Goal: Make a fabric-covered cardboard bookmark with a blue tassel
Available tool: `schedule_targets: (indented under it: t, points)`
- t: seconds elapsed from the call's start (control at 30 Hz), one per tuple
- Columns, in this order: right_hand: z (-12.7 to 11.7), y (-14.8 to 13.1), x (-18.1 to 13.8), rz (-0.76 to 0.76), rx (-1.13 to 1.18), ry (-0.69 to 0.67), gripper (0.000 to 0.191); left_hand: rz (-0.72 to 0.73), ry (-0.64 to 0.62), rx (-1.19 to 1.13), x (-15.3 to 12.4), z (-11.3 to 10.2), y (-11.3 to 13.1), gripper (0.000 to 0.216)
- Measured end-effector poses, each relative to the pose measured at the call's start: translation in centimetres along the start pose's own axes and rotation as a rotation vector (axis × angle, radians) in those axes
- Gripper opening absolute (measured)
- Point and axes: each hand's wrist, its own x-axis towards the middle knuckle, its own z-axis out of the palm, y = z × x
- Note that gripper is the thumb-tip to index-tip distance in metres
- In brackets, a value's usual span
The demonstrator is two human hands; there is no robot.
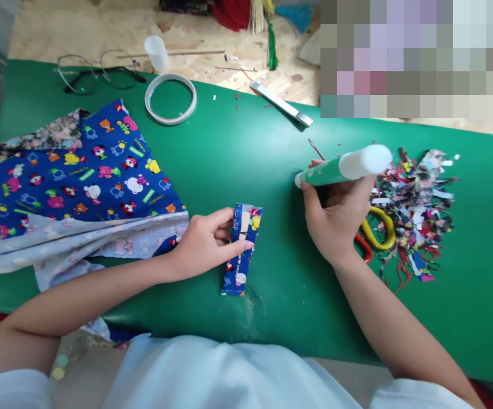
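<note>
My left hand [206,244] grips a narrow strip wrapped in blue cartoon-print fabric [248,227], thumb on top and fingers curled at its left edge. The strip's folded fabric edges leave a pale band showing along the middle. In my right hand [338,221] is a green-and-white glue stick [331,171], held tilted above the table, its narrow white tip toward the left and its wide white end raised. A large piece of blue cartoon-print fabric [101,176] lies left of my left hand, its lower edge folded to the pale underside.
Yellow-handled scissors [385,227] lie by my right wrist, beside a heap of fabric scraps [421,216]. Toward the back are a roll of tape [148,102], eyeglasses [101,71], a white cylinder [157,53], a metal clip-like tool [282,104] and a green tassel [273,48].
</note>
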Motion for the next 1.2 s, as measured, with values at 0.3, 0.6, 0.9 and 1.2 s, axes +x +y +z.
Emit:
schedule_targets:
  t: [0.3, 0.6, 0.9, 1.2]
  points:
    - [-0.5, -3.5, -2.3, -0.361, 0.104, 0.062, 0.022, -0.012, -0.023, 0.027, -0.3, 0.1, -0.1, 0.035]
    - [-0.5, -6.0, -5.2, -0.077, 0.323, -0.577, 0.020, 0.101, -0.100, 0.065, -0.7, 0.1, -0.5, 0.040]
    - [-1.4, -5.5, -4.9, 0.222, 0.491, -0.789, 0.031, 0.203, -0.041, 0.119, -0.3, -0.2, -0.1, 0.026]
    - [-1.2, -5.5, -4.8, 0.713, 0.936, -0.948, 0.030, 0.768, 0.038, 0.581, 0.2, -0.9, 0.0, 0.031]
